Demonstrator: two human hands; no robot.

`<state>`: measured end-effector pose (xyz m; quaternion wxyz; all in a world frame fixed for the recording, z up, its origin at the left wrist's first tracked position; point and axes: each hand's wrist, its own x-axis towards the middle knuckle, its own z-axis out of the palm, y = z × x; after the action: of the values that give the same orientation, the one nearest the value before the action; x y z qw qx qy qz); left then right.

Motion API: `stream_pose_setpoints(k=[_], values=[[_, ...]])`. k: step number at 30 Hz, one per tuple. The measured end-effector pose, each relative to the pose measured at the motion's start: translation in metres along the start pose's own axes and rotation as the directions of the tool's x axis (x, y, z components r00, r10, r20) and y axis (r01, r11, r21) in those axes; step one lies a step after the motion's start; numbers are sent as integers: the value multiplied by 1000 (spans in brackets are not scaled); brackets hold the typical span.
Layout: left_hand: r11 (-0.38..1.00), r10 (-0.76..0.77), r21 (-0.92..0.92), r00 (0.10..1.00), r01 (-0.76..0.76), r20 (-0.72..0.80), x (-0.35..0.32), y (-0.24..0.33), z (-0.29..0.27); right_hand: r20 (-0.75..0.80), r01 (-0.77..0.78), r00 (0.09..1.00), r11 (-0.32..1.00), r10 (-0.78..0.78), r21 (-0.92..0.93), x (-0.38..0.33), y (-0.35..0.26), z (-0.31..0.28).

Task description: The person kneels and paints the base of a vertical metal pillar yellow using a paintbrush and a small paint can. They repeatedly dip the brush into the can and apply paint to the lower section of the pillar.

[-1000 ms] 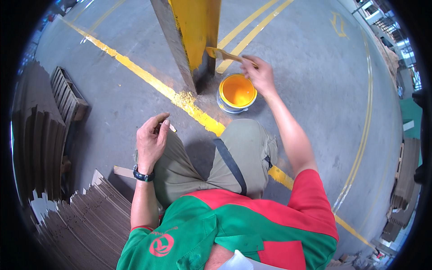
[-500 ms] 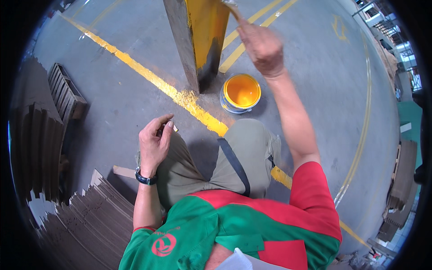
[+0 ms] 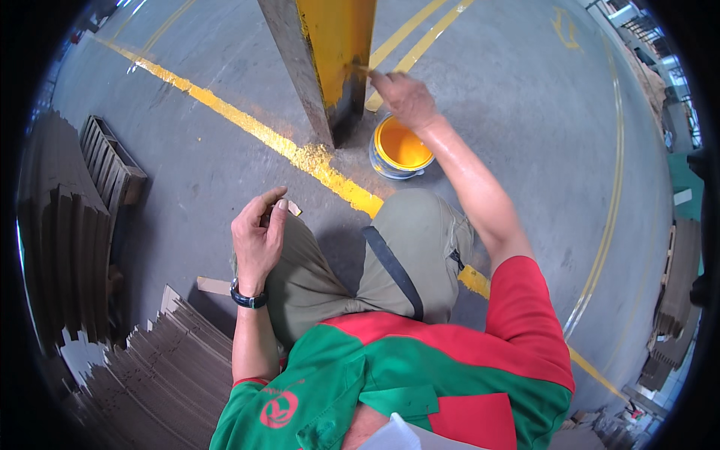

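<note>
My right hand (image 3: 407, 99) is closed round a paintbrush (image 3: 363, 70), blurred by motion, its head at the face of a steel column (image 3: 319, 52). The column's upper part is yellow, and its foot is dark grey. Close below that hand stands an open paint can (image 3: 405, 142) with yellow-orange paint inside. My left hand (image 3: 257, 231), with a black watch on its wrist, rests at my left knee. Its fingers are loosely curled, thumb and forefinger apart, and I see nothing held. A small pale scrap (image 3: 294, 208) shows just beyond the thumb.
A worn yellow floor line (image 3: 247, 124) runs diagonally past the column's foot. At the left are a wooden pallet (image 3: 112, 161) and stacked brown cardboard sheets (image 3: 67, 240). More sheets (image 3: 161, 367) lie nearer me. Another stack (image 3: 679, 277) stands at the far right.
My right hand has come down and left with the paintbrush, from beside the column's upper part to its lower painted face. The left hand stays at the knee.
</note>
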<state>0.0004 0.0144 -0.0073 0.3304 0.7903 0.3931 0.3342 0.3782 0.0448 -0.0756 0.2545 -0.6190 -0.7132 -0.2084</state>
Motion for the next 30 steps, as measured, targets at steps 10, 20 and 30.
stream_pose_setpoints(k=[10,20,30], values=[[999,-50,-9,999,50,-4,-5,-5,0,-108,99,991,987,-85,127,20,5,-76],[995,-84,60,996,83,25,-3,-5,-1,-440,204,894,949,-80,241,71,16,-93],[995,-90,46,996,89,24,-4,-3,3,-312,129,948,972,-63,198,33,-17,-77]])
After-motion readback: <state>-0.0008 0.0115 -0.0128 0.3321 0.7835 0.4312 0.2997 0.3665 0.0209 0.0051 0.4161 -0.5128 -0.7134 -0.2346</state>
